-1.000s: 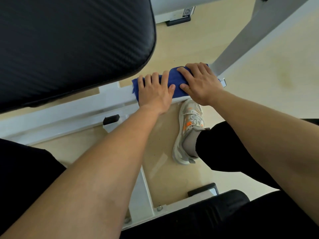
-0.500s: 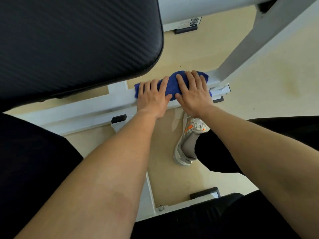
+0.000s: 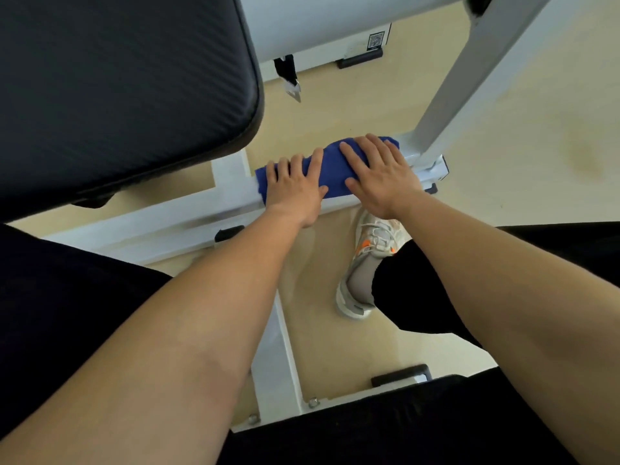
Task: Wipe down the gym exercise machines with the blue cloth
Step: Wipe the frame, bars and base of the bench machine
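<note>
The blue cloth lies folded along a low white frame bar of the gym machine, close to the floor. My left hand presses flat on the cloth's left part with straight fingers. My right hand presses flat on its right part, beside the slanted white upright. Both hands hide much of the cloth; only its middle strip and both ends show.
A large black padded seat overhangs the bar at upper left. My right foot in a white and orange sneaker stands on the beige floor just below the bar. Another white frame bar and black rubber feet lie nearer me.
Both hands with the cloth have slid slightly left along the bar, away from its right end. The view has shifted, showing more of the grey machine base at the top.
</note>
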